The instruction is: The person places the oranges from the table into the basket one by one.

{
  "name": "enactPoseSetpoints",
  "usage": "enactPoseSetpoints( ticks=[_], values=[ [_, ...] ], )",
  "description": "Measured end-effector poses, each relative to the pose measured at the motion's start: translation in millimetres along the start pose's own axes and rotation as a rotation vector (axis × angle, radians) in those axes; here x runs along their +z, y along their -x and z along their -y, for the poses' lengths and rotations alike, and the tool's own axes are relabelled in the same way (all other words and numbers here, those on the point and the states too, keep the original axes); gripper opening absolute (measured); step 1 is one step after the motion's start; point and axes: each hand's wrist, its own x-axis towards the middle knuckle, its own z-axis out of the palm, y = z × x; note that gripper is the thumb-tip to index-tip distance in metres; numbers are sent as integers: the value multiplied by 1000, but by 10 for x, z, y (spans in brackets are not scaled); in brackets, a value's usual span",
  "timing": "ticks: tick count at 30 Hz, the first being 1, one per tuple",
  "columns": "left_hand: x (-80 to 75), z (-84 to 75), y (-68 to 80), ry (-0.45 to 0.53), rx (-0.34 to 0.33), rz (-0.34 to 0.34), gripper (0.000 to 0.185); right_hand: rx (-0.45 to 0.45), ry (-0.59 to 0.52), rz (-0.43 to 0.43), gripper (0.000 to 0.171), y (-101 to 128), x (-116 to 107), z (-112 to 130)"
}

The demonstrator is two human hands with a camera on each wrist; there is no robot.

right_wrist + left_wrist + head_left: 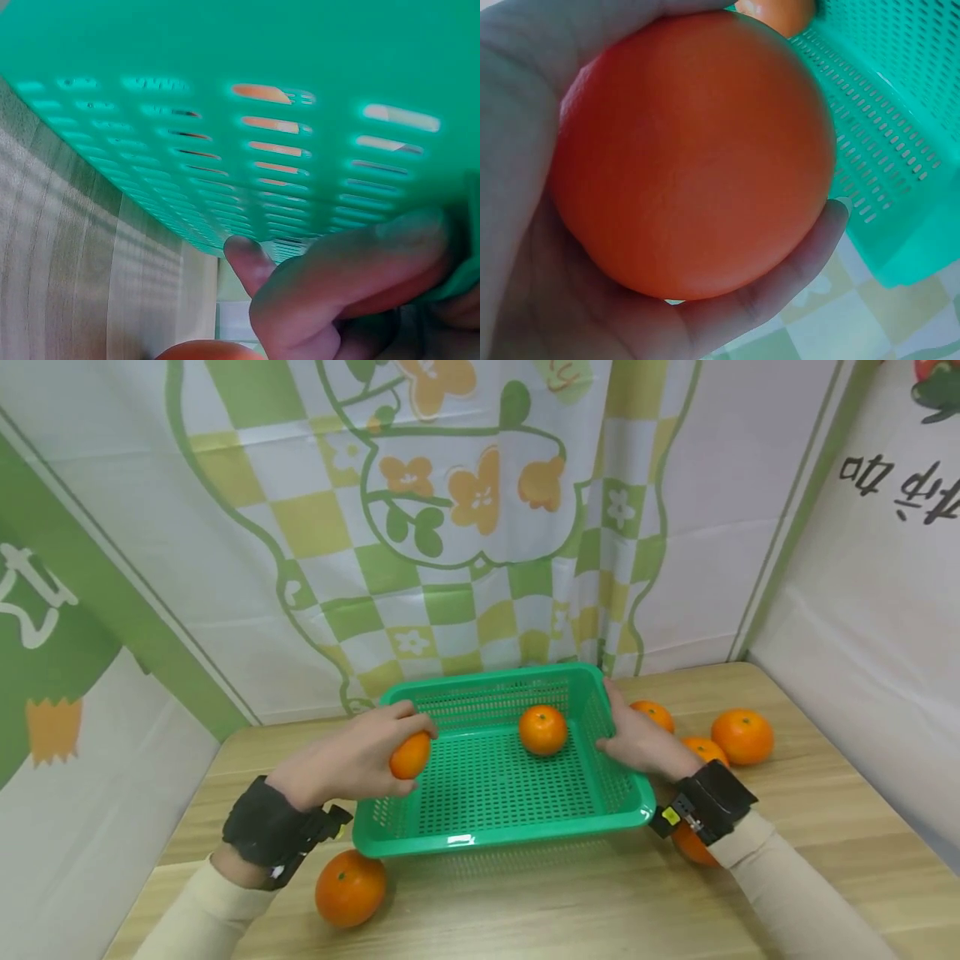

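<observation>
The left hand (352, 760) grips an orange (410, 755) at the left rim of the basket (495, 827), left of centre in the head frame; fingers and thumb curl round the fruit, and the left wrist view shows it seated in the palm (547, 300) with a fingertip (832, 217) under its lower right side. In that view the held orange (694, 154) fills most of the frame, with the basket wall (900, 150) in the upper right. The right hand (637, 739) holds the right wall of the basket, right of centre in the head frame; its fingers wrap over the rim, and the right wrist view shows fingers (360, 277) curled against the outside of the perforated wall (225, 112). The basket sits on the wooden table (825, 843) at the centre of the frame. One loose orange (543, 729) lies inside the basket, towards its far side. Another orange (350, 887) lies on the table at lower left, just beside the basket's near left corner. Three oranges lie right of the basket behind the right hand, the largest (742, 736) farthest right. One more (690, 847) is partly hidden under the right wrist band (705, 802).
</observation>
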Motion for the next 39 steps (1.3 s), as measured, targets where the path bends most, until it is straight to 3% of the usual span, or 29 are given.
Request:
enactPoseSetpoints(
  ticks=[6, 13, 24, 39],
  values=[
    [-12, -64, -93, -50, 39, -3, 48, -3, 7, -3, 105, 15, 7, -18],
    [4, -118, -117, -75, 22, 21, 49, 13, -21, 16, 105, 11, 5, -14],
    [46, -233, -226, -127, 53, 121, 47, 6, -9, 8, 105, 27, 2, -14],
    [84, -319, -301, -144, 79, 133, 47, -8, -11, 8, 105, 22, 9, 35]
  ],
)
